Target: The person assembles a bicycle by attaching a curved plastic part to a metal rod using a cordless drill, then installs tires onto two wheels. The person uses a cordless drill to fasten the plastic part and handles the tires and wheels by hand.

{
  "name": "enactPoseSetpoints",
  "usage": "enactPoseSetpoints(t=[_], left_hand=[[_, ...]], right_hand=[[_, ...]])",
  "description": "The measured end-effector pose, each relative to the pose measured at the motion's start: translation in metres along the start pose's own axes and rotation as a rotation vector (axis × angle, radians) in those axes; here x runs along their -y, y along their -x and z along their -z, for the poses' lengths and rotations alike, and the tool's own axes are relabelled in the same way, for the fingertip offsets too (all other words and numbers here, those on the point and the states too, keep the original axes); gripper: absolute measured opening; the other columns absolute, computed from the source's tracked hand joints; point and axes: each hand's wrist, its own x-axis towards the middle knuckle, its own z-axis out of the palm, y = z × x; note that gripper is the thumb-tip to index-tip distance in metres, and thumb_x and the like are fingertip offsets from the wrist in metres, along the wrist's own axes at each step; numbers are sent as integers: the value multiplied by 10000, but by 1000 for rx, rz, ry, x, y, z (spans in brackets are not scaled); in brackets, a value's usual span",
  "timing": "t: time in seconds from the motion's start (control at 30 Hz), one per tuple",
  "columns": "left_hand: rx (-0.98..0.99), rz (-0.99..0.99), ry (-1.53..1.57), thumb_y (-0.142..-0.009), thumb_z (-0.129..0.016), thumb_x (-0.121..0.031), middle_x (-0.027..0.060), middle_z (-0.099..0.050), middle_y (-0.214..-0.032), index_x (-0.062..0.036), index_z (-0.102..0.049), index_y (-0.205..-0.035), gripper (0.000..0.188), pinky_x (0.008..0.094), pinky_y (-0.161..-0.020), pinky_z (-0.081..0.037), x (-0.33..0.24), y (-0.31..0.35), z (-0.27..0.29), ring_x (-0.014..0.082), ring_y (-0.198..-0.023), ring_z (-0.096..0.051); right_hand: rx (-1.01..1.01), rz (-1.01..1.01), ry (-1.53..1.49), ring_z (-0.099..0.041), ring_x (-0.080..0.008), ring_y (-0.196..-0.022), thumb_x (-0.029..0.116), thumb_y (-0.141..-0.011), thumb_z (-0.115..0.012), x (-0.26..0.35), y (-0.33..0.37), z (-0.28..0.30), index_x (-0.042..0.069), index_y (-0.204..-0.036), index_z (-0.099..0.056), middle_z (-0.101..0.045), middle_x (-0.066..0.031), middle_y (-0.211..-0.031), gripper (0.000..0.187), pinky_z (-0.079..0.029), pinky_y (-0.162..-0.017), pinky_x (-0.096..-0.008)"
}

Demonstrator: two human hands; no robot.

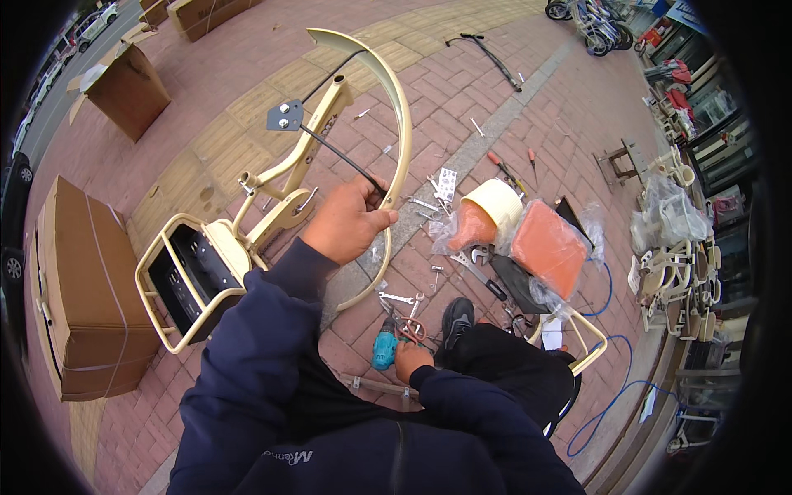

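My left hand (351, 219) is closed on a curved cream mudguard (402, 111), gripping it near the rivet where a thin black stay rod meets it. The mudguard arches upright in front of me. A dark bracket plate (285, 115) with two bolts hangs on the rods, left of the curve. Low in the middle, my right hand (412, 361) is closed at a teal cordless drill (384, 350), its grip mostly hidden by my fingers. Left of my left hand stands a cream bike frame (285, 177) with a cream rack basket (216, 262) that has a black inside.
Spanners (398, 298), red-handled pliers (412, 330) and screwdrivers (503, 169) lie on red brick paving. Right of them sit an orange wrapped seat (548, 247) and a cream cylinder (492, 204). A tall carton (95, 289) stands left. Blue hose (609, 412) curls at right; a pump (493, 58) lies beyond.
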Motion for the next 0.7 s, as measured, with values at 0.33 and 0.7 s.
enactPoseSetpoints(t=[0.33,0.7], left_hand=[[187,37,-108,-807,-708,-87,104,-636,-799,38,-583,-1100,343,320,-672,-479,27,25,-48,189,-714,-586],[408,206,-758,-824,-581,-143,254,-675,-902,48,-534,-1041,292,474,-731,-540,59,56,-78,382,-879,-679]], right_hand=[[-163,-298,-1310,-687,-245,-793,392,-940,-556,11,-91,41,20,-1123,-594,-667,-124,-972,416,-541,-643,-367],[-314,-116,-1568,-632,-197,-601,309,-875,-571,-26,-133,143,-44,-875,-659,-661,-118,-713,364,-498,-545,-319]])
